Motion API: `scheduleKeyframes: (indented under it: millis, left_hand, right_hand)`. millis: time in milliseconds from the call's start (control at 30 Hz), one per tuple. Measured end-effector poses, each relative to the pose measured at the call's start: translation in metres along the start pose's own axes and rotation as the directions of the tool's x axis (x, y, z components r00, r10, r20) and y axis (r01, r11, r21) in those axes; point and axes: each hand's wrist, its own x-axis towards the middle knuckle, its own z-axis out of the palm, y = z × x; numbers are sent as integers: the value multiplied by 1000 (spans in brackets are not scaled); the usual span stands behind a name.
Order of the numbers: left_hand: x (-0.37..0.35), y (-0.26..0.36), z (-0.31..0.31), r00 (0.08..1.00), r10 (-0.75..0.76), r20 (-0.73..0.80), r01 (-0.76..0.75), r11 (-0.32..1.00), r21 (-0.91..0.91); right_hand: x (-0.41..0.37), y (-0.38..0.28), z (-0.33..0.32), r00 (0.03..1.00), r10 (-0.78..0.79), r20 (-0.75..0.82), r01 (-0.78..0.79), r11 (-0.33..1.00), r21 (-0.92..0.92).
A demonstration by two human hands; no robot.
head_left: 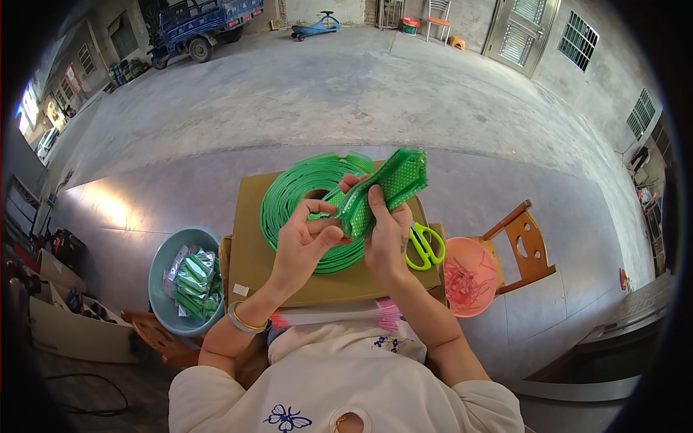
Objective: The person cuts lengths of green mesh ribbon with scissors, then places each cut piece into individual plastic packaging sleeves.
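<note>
A folded bundle of green dotted plastic strips (393, 184) is gripped in my right hand (386, 227), with the thumb across its near face. Close against the bundle's lower left edge is my left hand (307, 238); its fingers are bent and apart, and some fingertips reach behind the edge. Beneath both hands lies a large coil of green strip (285, 206) on a brown cardboard box (249, 278). Scissors with yellow-green handles (424, 249) rest by my right wrist, their blades hidden. A bunch of thin pink-ended strips (339, 316) lies across my lap.
On the left, a blue basin (162, 260) holds green pieces and clear packets. To the right, a pink basin (471, 307) with thin pink bits stands by a wooden chair (530, 249). A blue truck (198, 25) and a blue ride-on toy (317, 27) are far off.
</note>
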Motion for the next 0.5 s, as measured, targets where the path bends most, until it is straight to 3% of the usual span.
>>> scheduleKeyframes:
  millis: [100,200,300,400,500]
  left_hand:
    - [5,-2,-4,998,-59,-1,57,966,252]
    - [11,-2,-8,986,-162,40,135,916,377]
    - [9,-3,-5,985,-171,26,162,962,219]
    - [9,-2,-6,967,-248,61,234,956,177]
    - [14,9,-19,893,-425,147,361,873,329]
  right_hand:
    - [-5,0,2,997,-67,39,71,992,-103]
    - [-8,-1,5,997,-62,55,65,997,-50]
    - [-1,7,1,982,-186,19,186,981,-57]
    - [0,5,0,993,-82,85,75,994,75]
    - [-2,0,-7,964,86,252,-134,974,183]
